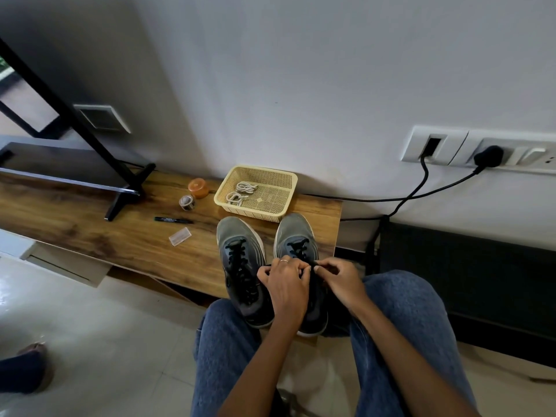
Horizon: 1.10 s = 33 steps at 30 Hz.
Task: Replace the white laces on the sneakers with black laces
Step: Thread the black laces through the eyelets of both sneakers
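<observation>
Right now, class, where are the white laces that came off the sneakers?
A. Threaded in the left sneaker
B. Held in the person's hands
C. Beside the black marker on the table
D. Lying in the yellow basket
D: the white laces lie coiled inside the yellow basket, while both sneakers show black laces.

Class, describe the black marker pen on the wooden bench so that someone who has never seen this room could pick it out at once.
Start at the long wooden bench against the white wall. Left of the yellow basket and the two grey sneakers, the black marker pen lies flat, nearer than the tape roll and farther than the clear plastic packet. It is the only long, thin, black item there.
</observation>
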Available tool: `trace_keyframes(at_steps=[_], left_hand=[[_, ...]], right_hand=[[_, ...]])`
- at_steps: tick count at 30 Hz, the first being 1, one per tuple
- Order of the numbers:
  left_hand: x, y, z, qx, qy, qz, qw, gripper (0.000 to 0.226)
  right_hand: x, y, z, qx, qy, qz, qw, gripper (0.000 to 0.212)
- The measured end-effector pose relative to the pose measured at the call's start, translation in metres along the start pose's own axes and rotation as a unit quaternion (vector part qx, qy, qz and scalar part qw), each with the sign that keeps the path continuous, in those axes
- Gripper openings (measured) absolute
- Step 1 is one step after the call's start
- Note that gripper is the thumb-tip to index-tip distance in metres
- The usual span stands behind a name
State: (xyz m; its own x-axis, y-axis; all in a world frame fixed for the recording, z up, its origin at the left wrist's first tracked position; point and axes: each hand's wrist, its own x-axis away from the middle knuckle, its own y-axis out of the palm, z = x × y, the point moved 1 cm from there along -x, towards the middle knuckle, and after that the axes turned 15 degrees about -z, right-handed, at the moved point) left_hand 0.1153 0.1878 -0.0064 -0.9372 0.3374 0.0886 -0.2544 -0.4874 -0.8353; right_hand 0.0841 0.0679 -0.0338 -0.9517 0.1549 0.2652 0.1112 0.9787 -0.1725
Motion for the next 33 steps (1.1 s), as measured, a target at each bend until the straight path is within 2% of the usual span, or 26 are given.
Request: trace_keyframes(at_steps=[5,11,18,20,24,26,33], left_hand=[[-0.002,-0.001,-0.001,-0.012,0.011,-0.004,1.0,0.008],[-0.001,0.004,-0.003,-0.028,0.01,0.018,0.999,0.009],[0.002,0.004,-0.004,-0.051,0.001,0.029,0.998,0.006],[0.003,0.004,-0.005,-0.064,-0.003,0.028,0.998,0.006],[0.003,0.005,-0.006,-0.087,-0.002,0.041,0.995,0.002],[0.003,0.006,-0.007,-0.108,-0.004,0.048,0.993,0.007],[0.004,0.006,-0.012,-0.094,0.005,0.049,0.994,0.028]], right_hand=[[-0.002,0.002,-0.002,-0.067,0.027,-0.014,0.997,0.02],[-0.002,0.002,-0.004,-0.12,0.045,-0.039,0.991,0.015],[-0.004,0.004,-0.005,-0.207,0.107,0.001,0.973,0.013],[-0.005,0.005,-0.008,-0.187,0.101,0.009,0.977,0.014],[-0.005,0.008,-0.015,-0.047,0.084,0.007,0.995,0.015],[-0.006,0.01,-0.016,-0.004,0.091,0.015,0.996,0.017],[0.0,0.0,-0.02,-0.046,0.116,0.045,0.991,0.018]])
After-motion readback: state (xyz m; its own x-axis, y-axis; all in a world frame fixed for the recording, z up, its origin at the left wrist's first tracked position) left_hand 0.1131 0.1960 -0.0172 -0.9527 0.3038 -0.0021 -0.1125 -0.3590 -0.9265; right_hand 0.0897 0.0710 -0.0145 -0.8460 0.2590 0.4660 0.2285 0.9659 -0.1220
